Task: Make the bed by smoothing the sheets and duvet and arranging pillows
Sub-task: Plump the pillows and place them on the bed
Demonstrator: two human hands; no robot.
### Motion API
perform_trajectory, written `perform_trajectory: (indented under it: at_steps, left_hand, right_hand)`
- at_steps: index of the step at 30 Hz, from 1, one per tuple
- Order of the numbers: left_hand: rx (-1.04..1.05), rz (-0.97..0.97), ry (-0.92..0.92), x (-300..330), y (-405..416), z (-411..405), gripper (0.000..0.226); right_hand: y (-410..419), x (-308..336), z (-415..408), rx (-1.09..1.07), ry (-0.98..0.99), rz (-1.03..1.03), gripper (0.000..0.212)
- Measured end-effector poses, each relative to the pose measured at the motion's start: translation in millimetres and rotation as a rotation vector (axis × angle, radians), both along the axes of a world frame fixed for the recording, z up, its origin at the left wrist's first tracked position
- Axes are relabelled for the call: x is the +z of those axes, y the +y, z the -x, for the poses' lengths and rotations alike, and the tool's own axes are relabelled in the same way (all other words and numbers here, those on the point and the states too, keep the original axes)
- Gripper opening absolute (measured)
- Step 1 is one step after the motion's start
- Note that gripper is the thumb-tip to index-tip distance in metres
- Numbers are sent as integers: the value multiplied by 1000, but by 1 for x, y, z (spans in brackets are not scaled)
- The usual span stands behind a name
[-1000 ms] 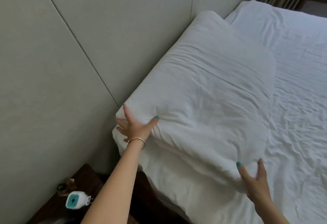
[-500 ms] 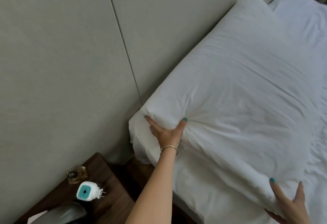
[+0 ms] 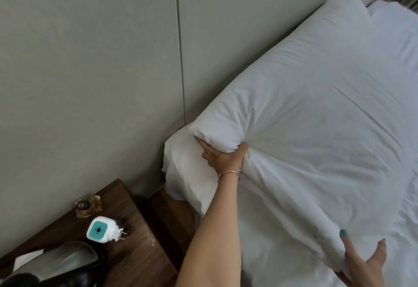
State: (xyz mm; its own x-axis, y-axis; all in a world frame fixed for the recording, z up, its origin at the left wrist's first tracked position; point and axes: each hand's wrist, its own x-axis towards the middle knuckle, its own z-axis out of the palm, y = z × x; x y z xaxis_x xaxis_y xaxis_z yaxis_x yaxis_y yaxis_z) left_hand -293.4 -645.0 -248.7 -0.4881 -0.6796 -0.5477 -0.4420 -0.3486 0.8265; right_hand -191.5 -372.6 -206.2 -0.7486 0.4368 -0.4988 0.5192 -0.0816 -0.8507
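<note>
The white pillow lies on the bed at its head end, with its long axis running along the padded wall panel, from the near corner at lower left up to the far corner at upper right. The left hand grips the near corner next to the wall, thumb on top and fingers curled under the fabric (a thin bracelet sits on this wrist). The right hand holds the near outer corner, thumb over the edge and the other fingers spread beneath it. The long back edge of the pillow is close to the wall, nearly touching. Under the pillow the white sheet hangs over the mattress corner. Left of the bed stands a wooden nightstand, with a small white and teal plug device on it.
</note>
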Motion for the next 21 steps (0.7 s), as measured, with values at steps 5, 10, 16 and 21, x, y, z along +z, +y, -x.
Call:
perform_trajectory:
  at_steps: [5, 10, 16, 21]
  left_hand:
    - [31, -42, 153, 7, -10, 2, 118]
    - [15, 53, 332, 33, -30, -6, 115]
    - [-39, 128, 221, 26, -56, -49, 112]
    - [-119, 36, 41, -9, -67, -61, 118]
  right_hand:
    - [7, -4, 1, 0, 45, -44, 83]
    - [-3, 10, -17, -8, 96, -17, 77]
    - [-25, 1, -72, 57, -74, -91, 87]
    - [-25, -14, -69, 172, -153, -176, 98]
